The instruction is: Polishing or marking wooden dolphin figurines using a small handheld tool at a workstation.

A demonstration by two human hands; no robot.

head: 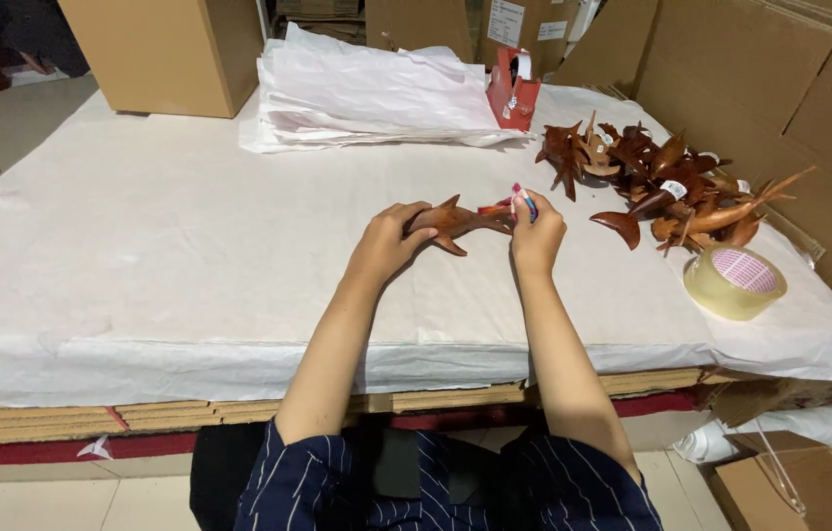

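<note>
We see a paper-covered table (141, 256), a paper stack (367, 93), a pile of carvings (667, 187) and a tape roll (734, 282). At centre, our left hand (384, 241) is curled round a wooden dolphin (455, 221). Our right hand (536, 231) pinches a pen (524, 200) at its tail.

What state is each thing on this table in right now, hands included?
left hand: closed around one end of the carved wooden fish.
right hand: pinching a small red and blue item against the fish's other end.
carved wooden fish: held between both hands, just above the paper.
pile of wooden carvings: heaped loosely, some tagged.
tape roll: lying flat.
red tape dispenser: standing upright.
stack of white paper: piled, edges rumpled.
</note>
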